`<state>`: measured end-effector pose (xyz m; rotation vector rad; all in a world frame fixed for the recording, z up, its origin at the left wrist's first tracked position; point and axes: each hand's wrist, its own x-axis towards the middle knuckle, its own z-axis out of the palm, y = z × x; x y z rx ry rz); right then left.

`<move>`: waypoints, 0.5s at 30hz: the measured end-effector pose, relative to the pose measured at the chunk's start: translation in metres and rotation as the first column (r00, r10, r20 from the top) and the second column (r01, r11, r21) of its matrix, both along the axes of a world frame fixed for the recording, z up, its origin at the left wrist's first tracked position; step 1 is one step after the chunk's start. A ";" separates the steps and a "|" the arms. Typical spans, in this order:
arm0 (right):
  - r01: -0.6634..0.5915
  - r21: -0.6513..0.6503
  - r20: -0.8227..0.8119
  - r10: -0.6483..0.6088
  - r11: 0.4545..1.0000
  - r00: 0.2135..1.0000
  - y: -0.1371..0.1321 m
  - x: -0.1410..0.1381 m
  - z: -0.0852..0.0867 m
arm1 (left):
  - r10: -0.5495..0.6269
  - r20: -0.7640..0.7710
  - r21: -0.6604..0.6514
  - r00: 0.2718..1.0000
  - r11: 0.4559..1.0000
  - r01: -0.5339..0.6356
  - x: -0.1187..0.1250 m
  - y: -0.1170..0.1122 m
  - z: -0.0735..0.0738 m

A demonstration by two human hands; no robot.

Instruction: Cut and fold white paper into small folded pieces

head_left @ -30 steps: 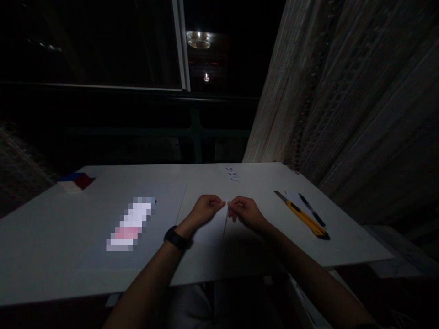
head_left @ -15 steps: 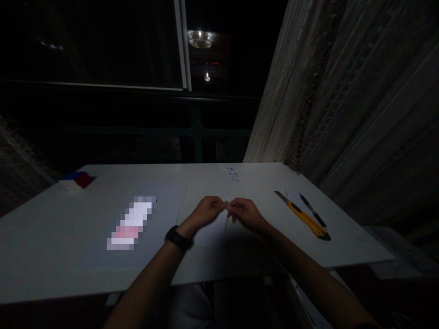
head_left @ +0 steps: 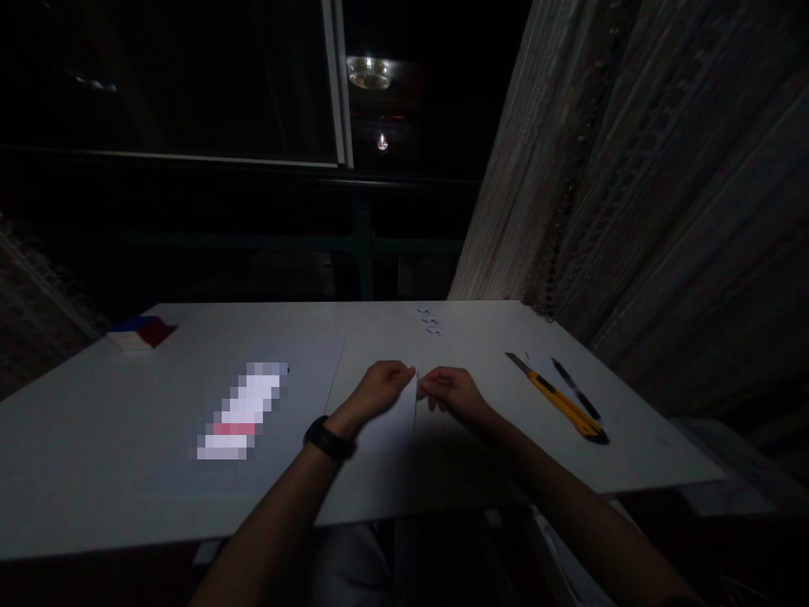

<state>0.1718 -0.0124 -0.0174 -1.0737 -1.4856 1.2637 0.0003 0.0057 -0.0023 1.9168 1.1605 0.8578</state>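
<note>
A sheet of white paper [head_left: 390, 426] stands partly raised off the table, its right edge running up between my hands. My left hand [head_left: 383, 386], with a dark watch on the wrist, pinches the paper near its upper corner. Close beside it, my right hand [head_left: 456, 394] has its thumb and forefinger closed at the same right edge, lower down. To the right lies a yellow utility knife [head_left: 561, 403] with its blade out. A black pen [head_left: 576, 388] rests past the knife on a slip of paper.
On the white table [head_left: 82, 447], a bright pixelated rectangle [head_left: 243, 413] lies over a large pale sheet [head_left: 316, 371] at left. A blue, white and red block [head_left: 140, 332] sits at the far left. Small marked paper pieces [head_left: 430, 321] are at the back. A curtain [head_left: 506, 194] hangs behind.
My right fingers have slid slightly down the paper's edge and parted a little from the left fingertips. Other things on the table have stayed in place.
</note>
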 end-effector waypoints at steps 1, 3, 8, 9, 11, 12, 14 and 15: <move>0.016 -0.003 0.008 -0.016 1.000 1.000 0.000 0.000 0.000 | 0.008 -0.003 -0.008 1.000 1.000 -0.008 0.000 0.000 0.000; 0.065 -0.012 0.039 -0.064 0.998 0.997 -0.001 0.003 0.001 | 0.022 -0.002 -0.024 1.000 0.999 -0.022 -0.001 0.000 0.000; 0.205 0.082 0.204 -0.218 0.975 0.954 -0.007 0.034 0.005 | -0.043 0.161 -0.135 0.986 0.989 0.065 -0.003 -0.002 0.003; 0.224 0.124 0.248 -0.249 0.967 0.936 -0.010 0.045 0.006 | -0.054 0.211 -0.167 0.976 0.982 0.090 -0.003 -0.002 0.003; 0.303 0.196 0.343 -0.355 0.932 0.870 -0.016 0.071 0.007 | -0.050 0.294 -0.223 0.954 0.967 0.120 -0.004 -0.002 0.003; 0.337 0.231 0.409 -0.405 0.913 0.817 -0.020 0.084 0.008 | -0.043 0.325 -0.247 0.945 0.961 0.129 -0.004 -0.003 0.002; 0.372 0.365 0.560 -0.520 0.854 0.645 -0.029 0.109 0.010 | -0.031 0.367 -0.285 0.930 0.948 0.144 -0.005 -0.003 0.001; 0.360 0.431 0.620 -0.561 0.828 0.548 -0.033 0.121 0.012 | -0.026 0.381 -0.302 0.924 0.941 0.151 -0.005 -0.002 0.001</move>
